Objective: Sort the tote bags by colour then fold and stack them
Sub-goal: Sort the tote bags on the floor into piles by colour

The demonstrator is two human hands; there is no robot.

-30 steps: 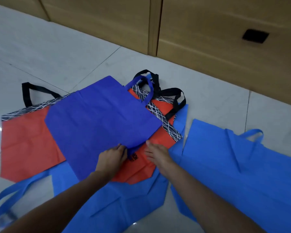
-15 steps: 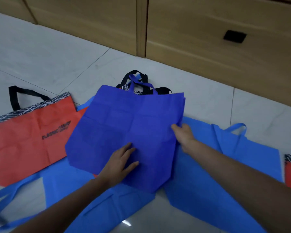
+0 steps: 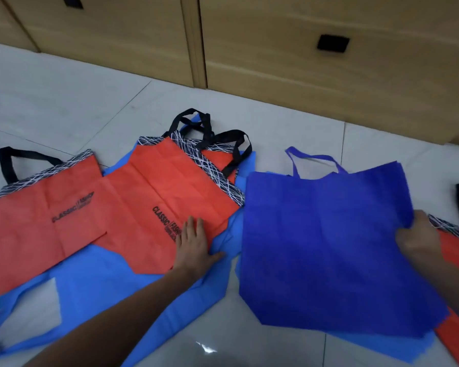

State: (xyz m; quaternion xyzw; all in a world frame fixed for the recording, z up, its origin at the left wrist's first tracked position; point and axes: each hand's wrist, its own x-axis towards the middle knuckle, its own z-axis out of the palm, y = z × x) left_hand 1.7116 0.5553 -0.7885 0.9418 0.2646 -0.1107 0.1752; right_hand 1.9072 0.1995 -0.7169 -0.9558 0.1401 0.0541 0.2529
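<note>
While the right hand [image 3: 415, 237] pinches the right edge of the dark bag [image 3: 326, 250], the left hand [image 3: 194, 245] lies flat, fingers straight, on the middle red bag [image 3: 170, 197]. Bare floor [image 3: 64, 107] stands open from 10 to 12 o'clock, up to the cabinets [image 3: 276, 62]. At 3 o'clock the dark bag's edge overlaps another red bag [image 3: 456, 250]. Half a second ago the dark bag covered the middle pile. Now it sits at 2 o'clock over a pale bag [image 3: 382, 343], handle toward 12, long axis 12 to 6.

Matt non-woven cloth bags [image 3: 326, 247] — glossy tiled floor [image 3: 64, 102] — wood-look drawers [image 3: 276, 62].
</note>
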